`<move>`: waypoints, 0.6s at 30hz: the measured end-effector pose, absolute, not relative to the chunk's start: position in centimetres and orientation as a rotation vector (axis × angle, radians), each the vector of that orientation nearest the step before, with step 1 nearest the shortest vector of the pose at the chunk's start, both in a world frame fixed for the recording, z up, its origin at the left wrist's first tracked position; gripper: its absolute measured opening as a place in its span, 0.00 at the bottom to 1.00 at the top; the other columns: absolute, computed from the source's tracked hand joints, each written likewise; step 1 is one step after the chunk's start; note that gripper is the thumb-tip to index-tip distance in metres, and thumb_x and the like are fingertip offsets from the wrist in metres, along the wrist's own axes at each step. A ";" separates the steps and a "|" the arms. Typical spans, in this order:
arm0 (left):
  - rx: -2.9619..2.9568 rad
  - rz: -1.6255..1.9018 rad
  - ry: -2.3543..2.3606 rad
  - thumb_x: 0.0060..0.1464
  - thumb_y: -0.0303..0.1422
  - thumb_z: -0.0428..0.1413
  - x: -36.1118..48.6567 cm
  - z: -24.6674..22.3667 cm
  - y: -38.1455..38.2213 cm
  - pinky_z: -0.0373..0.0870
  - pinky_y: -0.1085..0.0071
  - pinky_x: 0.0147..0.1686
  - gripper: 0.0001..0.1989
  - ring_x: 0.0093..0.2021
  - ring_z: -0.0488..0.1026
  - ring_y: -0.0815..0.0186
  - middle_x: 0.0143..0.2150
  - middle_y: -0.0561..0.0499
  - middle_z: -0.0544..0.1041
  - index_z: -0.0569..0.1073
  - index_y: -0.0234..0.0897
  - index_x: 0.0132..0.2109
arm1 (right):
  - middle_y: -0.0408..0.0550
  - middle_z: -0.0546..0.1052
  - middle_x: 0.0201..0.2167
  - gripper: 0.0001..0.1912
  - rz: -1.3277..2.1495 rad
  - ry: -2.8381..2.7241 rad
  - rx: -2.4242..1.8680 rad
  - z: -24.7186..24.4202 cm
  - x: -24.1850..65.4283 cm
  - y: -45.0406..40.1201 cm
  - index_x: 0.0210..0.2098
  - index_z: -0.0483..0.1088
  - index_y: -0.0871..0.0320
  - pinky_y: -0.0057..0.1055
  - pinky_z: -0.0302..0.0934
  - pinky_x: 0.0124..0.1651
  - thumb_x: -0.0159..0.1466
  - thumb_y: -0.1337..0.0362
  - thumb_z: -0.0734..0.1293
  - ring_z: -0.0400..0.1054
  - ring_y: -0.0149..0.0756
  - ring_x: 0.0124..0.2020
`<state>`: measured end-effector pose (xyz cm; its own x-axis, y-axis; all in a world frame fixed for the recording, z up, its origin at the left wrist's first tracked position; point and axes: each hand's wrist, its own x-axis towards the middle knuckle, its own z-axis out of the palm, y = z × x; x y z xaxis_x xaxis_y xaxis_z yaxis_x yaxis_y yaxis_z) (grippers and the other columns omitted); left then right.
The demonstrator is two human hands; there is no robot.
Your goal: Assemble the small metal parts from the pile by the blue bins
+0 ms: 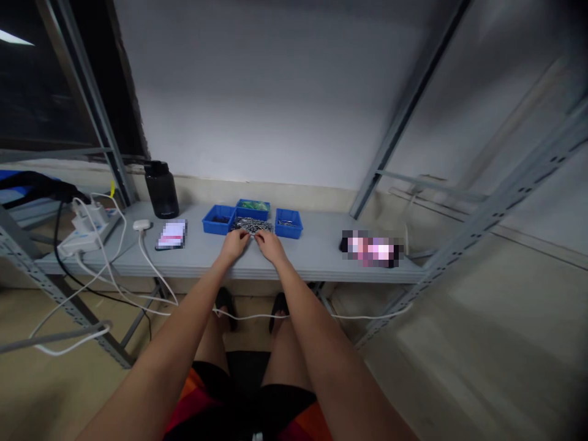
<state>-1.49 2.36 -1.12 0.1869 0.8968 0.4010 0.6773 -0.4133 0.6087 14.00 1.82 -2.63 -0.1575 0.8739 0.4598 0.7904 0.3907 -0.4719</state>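
Observation:
A pile of thin, shiny metal pieces [252, 224] lies on the grey shelf [316, 257], too small to name. My left hand [236, 244] is at its near left edge, fingers closed in a pinch. My right hand [270, 244] mirrors it on the near right, also pinched, with the fingertips of both hands close together. Whatever lies between the fingers is too small to make out. Around the pile stand a blue bin with dark small parts [212, 227], a blue bin with green contents [252, 214], and a blue bin with a few metal pieces [289, 231].
A dark bottle [162, 193] and a lit phone [171, 234] stand to the left. Farther left are a white power strip [94, 236], a white charger [142, 225] and trailing cables. A blurred-out device [371, 248] lies on the right. Metal posts [408, 104] frame the shelf.

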 end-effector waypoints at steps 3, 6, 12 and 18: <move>2.156 1.081 1.479 0.59 0.29 0.54 -1.5 -1.0 2.3 0.68 0.69 0.44 0.11 0.40 0.77 0.58 0.40 0.39 0.82 0.81 0.30 0.41 | 0.52 0.79 0.40 0.11 0.147 -1.978 -1.438 -2.6 13.9 1.8 0.40 0.75 0.57 0.32 0.60 0.48 0.68 0.67 0.61 0.70 0.39 0.43; 2.155 1.085 1.477 0.59 0.29 0.54 -1.5 -1.1 2.3 0.68 0.69 0.43 0.11 0.40 0.77 0.59 0.40 0.40 0.82 0.81 0.31 0.41 | 0.53 0.79 0.42 0.11 0.147 -1.969 -1.449 -2.6 13.9 1.7 0.40 0.75 0.57 0.32 0.60 0.48 0.68 0.67 0.61 0.70 0.40 0.44; 2.163 1.064 1.514 0.57 0.28 0.54 -1.5 -1.2 2.3 0.68 0.69 0.42 0.10 0.38 0.76 0.60 0.38 0.41 0.82 0.80 0.31 0.39 | 0.52 0.79 0.41 0.11 0.141 -1.955 -1.464 -2.4 13.8 1.5 0.42 0.75 0.57 0.32 0.61 0.48 0.68 0.67 0.60 0.71 0.39 0.44; 2.164 1.120 1.450 0.56 0.29 0.54 -1.6 -1.4 2.5 0.69 0.69 0.42 0.10 0.39 0.76 0.60 0.39 0.42 0.82 0.80 0.31 0.39 | 0.52 0.79 0.42 0.12 0.129 -1.987 -1.475 -2.3 13.9 1.5 0.43 0.75 0.57 0.31 0.61 0.48 0.69 0.67 0.60 0.70 0.39 0.44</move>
<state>-1.59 2.53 -1.45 0.1843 0.8816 0.4344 0.6434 -0.4424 0.6248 13.88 1.51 -2.31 -0.1542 0.8855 0.4383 0.8212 0.3616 -0.4414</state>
